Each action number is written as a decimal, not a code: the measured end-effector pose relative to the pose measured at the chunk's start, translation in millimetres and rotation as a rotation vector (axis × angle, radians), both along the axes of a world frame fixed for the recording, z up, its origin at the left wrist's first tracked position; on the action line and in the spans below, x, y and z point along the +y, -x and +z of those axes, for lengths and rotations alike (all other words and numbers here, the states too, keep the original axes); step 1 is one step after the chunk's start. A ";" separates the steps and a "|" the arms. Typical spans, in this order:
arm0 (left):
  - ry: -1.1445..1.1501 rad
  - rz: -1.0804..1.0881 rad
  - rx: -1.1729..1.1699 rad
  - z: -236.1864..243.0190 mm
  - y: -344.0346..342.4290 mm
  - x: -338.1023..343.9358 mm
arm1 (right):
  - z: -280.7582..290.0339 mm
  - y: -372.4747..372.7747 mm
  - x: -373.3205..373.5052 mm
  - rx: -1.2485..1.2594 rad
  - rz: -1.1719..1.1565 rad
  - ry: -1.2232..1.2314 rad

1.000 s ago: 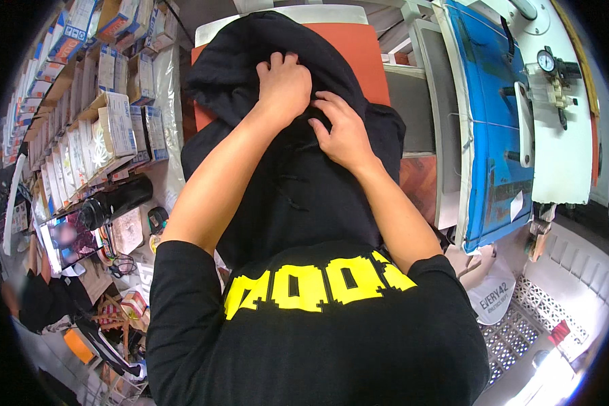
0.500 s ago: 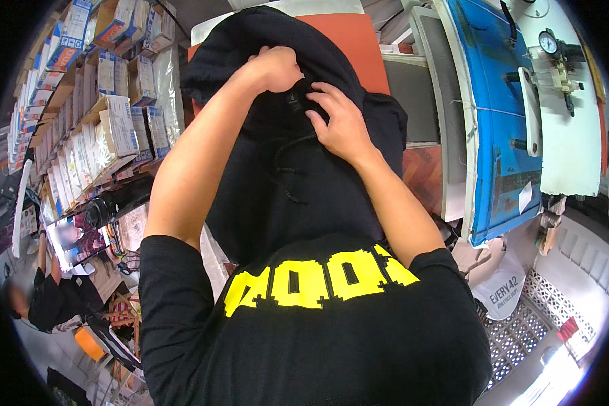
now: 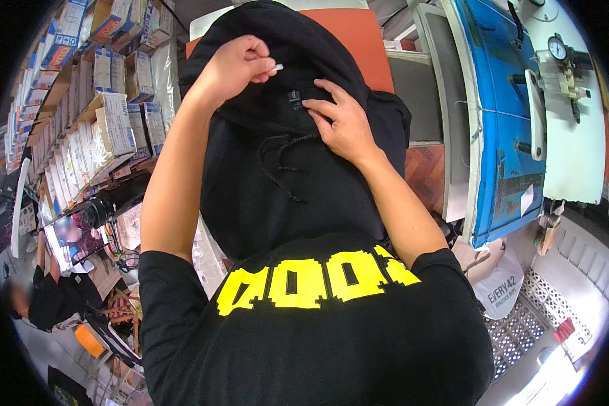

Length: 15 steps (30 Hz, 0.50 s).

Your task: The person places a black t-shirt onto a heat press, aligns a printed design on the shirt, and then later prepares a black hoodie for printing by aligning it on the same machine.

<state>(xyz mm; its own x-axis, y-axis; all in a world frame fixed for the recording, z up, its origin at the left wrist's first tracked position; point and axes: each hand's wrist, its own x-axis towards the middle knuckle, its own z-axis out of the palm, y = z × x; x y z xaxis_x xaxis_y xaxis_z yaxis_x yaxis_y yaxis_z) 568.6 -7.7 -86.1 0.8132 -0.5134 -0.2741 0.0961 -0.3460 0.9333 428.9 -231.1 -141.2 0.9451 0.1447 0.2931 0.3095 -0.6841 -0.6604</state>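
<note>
A black hoodie (image 3: 277, 210) lies with its hood upward over an orange board (image 3: 358, 40). My left hand (image 3: 240, 68), raised over the hood's inside, pinches a small white piece (image 3: 277, 68), perhaps a tag. My right hand (image 3: 342, 125) rests on the fabric with fingers apart, one fingertip beside a small dark neck label (image 3: 294, 97). Black drawstrings (image 3: 284, 167) hang loose below it.
Stacked cardboard boxes (image 3: 105, 128) fill the left side, above a screen (image 3: 74, 243) and clutter. A co-worker (image 3: 24, 294) is at lower left. A blue-covered machine (image 3: 494, 169) with a gauge (image 3: 557, 47) stands right; a white bag (image 3: 494, 287) is below it.
My left hand has risen and shifted left, now showing a small white piece between its fingers. My right hand stays near the neckline, and the dark label and drawstrings are more visible.
</note>
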 end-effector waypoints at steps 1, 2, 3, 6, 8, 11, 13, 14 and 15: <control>-0.035 0.042 -0.006 -4.3 3.5 2.8 | -0.6 -1.1 0.5 -0.015 0.015 0.026; -0.070 0.085 -0.012 -8.9 6.8 5.3 | -0.2 -1.7 1.1 -0.014 0.026 0.069; -0.105 0.127 -0.018 -11.1 9.4 7.6 | 1.4 -1.9 1.9 -0.014 0.037 0.113; -0.032 0.144 -0.040 -23.1 11.8 10.5 | 7.1 -1.6 8.6 0.028 0.019 0.236; -0.042 0.116 -0.061 -27.2 12.1 9.3 | 12.1 -2.5 14.4 0.063 -0.011 0.303; -0.101 0.071 -0.067 -28.4 11.8 0.0 | 19.2 -7.2 23.7 0.100 -0.049 0.351; -0.066 0.060 -0.042 -33.4 8.3 -6.2 | 19.2 -12.6 27.2 0.139 -0.074 0.348; -0.077 0.054 -0.055 -36.2 7.2 -8.3 | 17.8 -15.0 27.3 0.146 -0.078 0.347; -0.087 0.048 -0.067 -39.5 6.5 -10.2 | 15.7 -17.1 27.1 0.153 -0.083 0.346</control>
<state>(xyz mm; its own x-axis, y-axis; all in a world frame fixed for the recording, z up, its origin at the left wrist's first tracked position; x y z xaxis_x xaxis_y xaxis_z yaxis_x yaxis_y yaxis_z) 562.1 -17.9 -125.5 0.8544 -0.4496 -0.2605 0.0534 -0.4226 0.9047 446.0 -204.0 -125.5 0.9868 0.1314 0.0949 0.1593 -0.8934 -0.4201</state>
